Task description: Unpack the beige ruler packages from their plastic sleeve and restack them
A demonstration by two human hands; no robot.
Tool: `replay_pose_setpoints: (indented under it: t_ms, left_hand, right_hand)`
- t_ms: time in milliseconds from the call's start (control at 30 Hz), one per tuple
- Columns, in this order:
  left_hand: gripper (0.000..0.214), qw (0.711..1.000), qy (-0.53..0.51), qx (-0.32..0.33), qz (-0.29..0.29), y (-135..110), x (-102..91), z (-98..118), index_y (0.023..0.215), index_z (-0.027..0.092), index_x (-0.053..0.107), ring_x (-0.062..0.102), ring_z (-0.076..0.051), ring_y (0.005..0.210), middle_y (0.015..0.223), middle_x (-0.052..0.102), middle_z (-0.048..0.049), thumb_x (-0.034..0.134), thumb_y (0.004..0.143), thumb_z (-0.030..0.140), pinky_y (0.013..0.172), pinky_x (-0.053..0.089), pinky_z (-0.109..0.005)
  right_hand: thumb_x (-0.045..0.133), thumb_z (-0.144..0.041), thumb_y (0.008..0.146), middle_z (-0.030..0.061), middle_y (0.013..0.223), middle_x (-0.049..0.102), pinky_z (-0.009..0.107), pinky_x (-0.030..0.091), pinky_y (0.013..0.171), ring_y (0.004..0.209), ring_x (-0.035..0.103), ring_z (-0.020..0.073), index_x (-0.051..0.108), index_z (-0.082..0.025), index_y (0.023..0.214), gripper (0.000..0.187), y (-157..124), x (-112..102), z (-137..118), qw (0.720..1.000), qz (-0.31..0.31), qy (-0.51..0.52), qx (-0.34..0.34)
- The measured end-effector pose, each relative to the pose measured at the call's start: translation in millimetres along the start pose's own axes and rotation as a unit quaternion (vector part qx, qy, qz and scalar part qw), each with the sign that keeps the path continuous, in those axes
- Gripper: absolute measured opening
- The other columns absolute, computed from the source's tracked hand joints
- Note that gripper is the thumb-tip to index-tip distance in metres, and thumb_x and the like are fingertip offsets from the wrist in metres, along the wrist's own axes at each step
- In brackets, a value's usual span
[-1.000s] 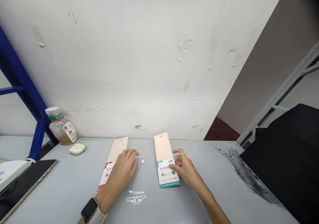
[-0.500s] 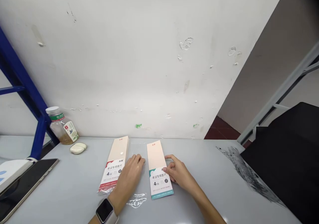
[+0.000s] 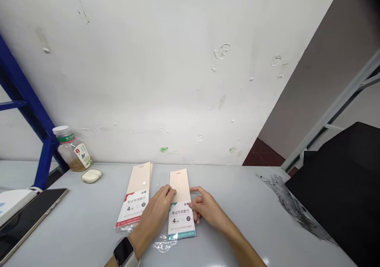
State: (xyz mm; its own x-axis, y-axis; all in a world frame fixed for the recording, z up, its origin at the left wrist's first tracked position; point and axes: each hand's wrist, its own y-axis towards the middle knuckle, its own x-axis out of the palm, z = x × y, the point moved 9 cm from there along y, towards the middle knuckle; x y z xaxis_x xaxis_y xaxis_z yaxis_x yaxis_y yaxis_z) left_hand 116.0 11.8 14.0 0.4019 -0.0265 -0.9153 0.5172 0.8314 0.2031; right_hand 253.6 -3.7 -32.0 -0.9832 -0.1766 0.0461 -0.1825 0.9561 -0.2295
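Observation:
A flat ruler-set packet (image 3: 181, 219) with a beige upper part and a white-and-teal label lies on the table in front of me. My right hand (image 3: 208, 208) pinches its right edge between thumb and fingers. My left hand (image 3: 162, 203) rests with curled fingers at the packet's left edge; what its fingertips grip is hidden. Clear plastic film (image 3: 164, 244) shows below my left hand, partly covered by it. To the left lies a similar ruler-set packet (image 3: 133, 207) with a red label, in clear plastic, on top of another beige piece.
On the grey table (image 3: 97, 219) a cream mouse-shaped object (image 3: 92, 176) and a clear jar (image 3: 74, 152) with a white lid stand at the left. Nearer are a dark tablet (image 3: 32, 215) and a white box (image 3: 14, 203). Black fabric (image 3: 341, 187) covers the right side.
The teal packet has slid left in my right hand's grip and now meets the fingers of my left hand. My left hand has barely moved.

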Motion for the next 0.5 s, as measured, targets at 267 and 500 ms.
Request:
replay_pose_setpoints:
  t_ms: [267, 500]
  left_hand:
    - [0.028, 0.998, 0.046, 0.034, 0.002, 3, 0.6, 13, 0.098, 0.021, 0.051, 0.057, -0.020, 0.087, 0.097, 0.053, -0.0031, 0.038, 0.080, 0.003, 0.067, 0.046, -0.029]
    - [0.030, 0.999, 0.025, 0.042, 0.006, 4, 3.8, 19, 0.097, 0.022, 0.053, 0.059, -0.021, 0.088, 0.098, 0.055, -0.0042, 0.036, 0.083, 0.002, 0.069, 0.048, -0.031]
  right_hand:
    - [0.070, -0.034, 0.072, -0.0075, 0.062, 0.060, 0.031, 0.053, 0.054, 0.049, 0.063, 0.0155, 0.047, -0.022, 0.111, 0.047, -1, 29, 1, 0.999, 0.000, 0.043, -0.004]
    - [0.067, -0.040, 0.076, -0.0087, 0.059, 0.058, 0.027, 0.049, 0.048, 0.045, 0.057, 0.0123, 0.044, -0.021, 0.112, 0.047, -2, 39, -1, 0.999, -0.004, 0.041, -0.005]
